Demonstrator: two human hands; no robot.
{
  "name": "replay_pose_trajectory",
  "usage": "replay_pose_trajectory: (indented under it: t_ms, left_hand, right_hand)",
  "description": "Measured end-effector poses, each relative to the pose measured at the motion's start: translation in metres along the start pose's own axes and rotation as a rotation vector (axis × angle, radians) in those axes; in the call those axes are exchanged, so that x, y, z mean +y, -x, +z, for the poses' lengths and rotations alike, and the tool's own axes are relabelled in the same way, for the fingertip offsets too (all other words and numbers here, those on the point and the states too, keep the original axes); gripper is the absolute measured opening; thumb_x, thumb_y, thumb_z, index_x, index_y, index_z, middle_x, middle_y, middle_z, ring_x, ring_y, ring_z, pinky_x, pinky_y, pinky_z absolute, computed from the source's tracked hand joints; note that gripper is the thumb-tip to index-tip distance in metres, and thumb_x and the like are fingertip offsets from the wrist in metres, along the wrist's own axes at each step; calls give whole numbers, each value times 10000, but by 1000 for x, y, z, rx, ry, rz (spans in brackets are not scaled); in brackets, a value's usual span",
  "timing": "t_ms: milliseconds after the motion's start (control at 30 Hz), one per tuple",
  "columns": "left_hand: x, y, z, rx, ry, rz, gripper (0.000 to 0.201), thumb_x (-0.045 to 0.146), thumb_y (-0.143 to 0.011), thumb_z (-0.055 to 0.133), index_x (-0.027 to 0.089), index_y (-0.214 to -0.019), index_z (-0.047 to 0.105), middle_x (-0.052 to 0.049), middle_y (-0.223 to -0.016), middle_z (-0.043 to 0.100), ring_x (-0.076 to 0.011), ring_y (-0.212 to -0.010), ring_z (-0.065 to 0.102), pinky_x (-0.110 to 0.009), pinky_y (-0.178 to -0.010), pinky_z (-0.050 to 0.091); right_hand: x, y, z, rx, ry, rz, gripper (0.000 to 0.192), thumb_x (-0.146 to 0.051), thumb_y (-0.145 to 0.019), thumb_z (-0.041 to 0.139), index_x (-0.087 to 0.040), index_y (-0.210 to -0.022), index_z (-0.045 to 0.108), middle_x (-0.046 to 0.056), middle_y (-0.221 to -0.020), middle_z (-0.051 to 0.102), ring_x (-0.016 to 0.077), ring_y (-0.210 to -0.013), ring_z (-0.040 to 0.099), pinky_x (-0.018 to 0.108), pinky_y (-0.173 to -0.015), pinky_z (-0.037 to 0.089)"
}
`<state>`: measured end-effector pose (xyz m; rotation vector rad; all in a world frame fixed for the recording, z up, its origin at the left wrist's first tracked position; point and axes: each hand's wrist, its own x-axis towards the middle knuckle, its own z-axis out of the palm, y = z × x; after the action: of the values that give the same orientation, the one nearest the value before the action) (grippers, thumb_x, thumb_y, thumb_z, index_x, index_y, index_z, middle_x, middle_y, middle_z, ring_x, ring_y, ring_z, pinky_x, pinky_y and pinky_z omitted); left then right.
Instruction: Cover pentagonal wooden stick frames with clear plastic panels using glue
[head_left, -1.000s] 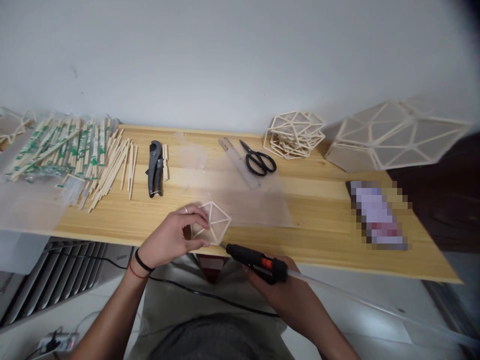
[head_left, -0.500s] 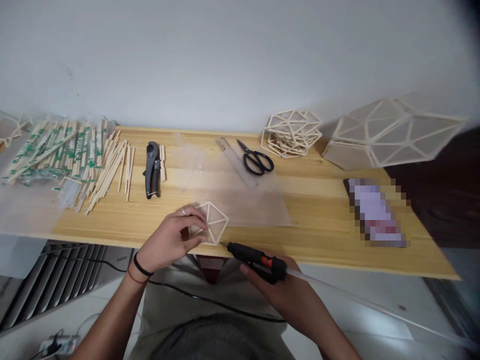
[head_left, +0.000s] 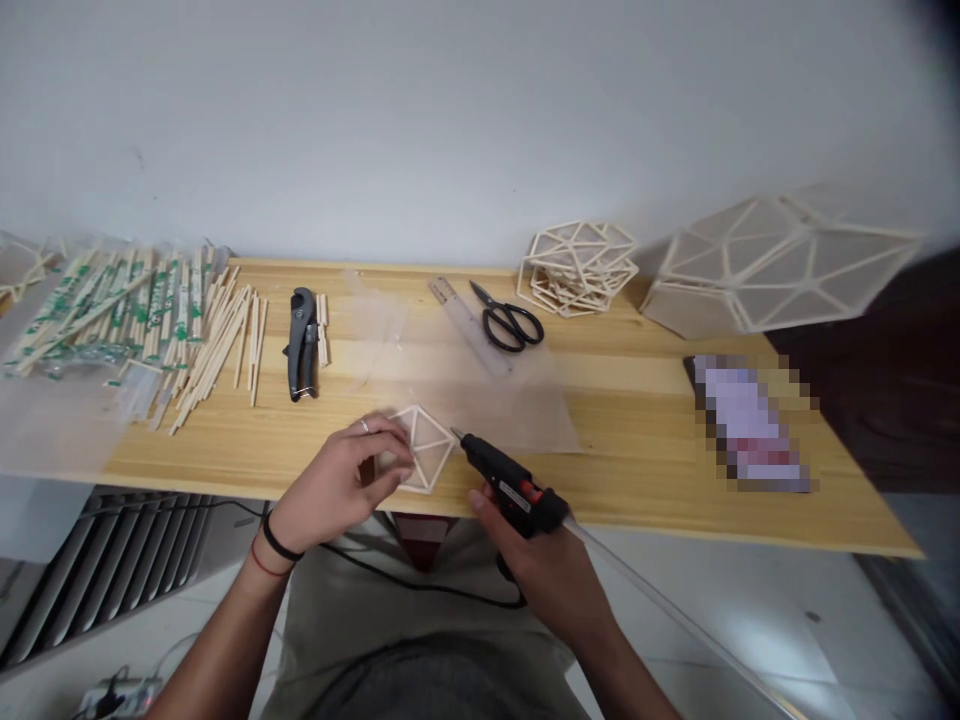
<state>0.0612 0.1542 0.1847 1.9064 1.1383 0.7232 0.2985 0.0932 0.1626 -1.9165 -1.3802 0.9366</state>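
Note:
Near the table's front edge lies a small pentagon frame [head_left: 433,462] of pale wooden sticks, with spokes meeting in its middle and a thin translucent sheet in it. My left hand [head_left: 346,472] grips its left side between thumb and fingers, hiding that part. A black hot glue gun [head_left: 502,478] is in my right hand [head_left: 541,565], fingers wrapped round its handle. Its metal nozzle points up and left, at the frame's right corner; whether it touches, I cannot tell. A long clear glue stick [head_left: 660,598] trails from the gun's back.
Left on the table [head_left: 630,420] are wrapped chopsticks [head_left: 112,300], loose sticks [head_left: 214,345] and a grey-black cutter [head_left: 301,345]. Beyond the frame lie a translucent sheet [head_left: 525,420], ruler [head_left: 469,325] and scissors [head_left: 512,325]. Stick frames [head_left: 577,265], a larger panelled structure [head_left: 780,265] and a phone [head_left: 750,420] are right.
The glue gun in my right hand has moved up, its nozzle shifting from the frame's lower edge to its right corner. My left hand keeps its grip on the frame.

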Motion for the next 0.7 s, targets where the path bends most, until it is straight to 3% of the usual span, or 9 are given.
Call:
replay_pose_trajectory:
  t_ms: [200,433,700]
  left_hand:
    - [-4,9,-6,43,3,85,128,155,-994,626,212,-966,737,-80,-1125,734,-211,-1157,685,-363,-1008,537]
    - [-12,18,-6,175,-130,82,103,152,-945,707,232,-1009,720,-85,-1215,663,-240,-1225,624,-425,-1073,495]
    - [-12,19,-5,128,-171,34,307,171,-928,718,268,-1211,646,-107,-1360,548,-279,-1373,509,-501,-1173,436]
  right_hand:
    - [-33,-13,5,-147,-162,-85,159,-397,-829,674,-259,-799,601,-17,-705,668,197,-632,622,300,-613,495]
    - [-28,-20,17,-171,-115,-133,211,-347,-808,722,-252,-815,534,-49,-705,614,184,-656,582,298,-646,430]
    - [-28,-20,18,-186,1,-170,203,-341,-822,705,-246,-863,530,-17,-787,661,194,-682,592,285,-638,400]
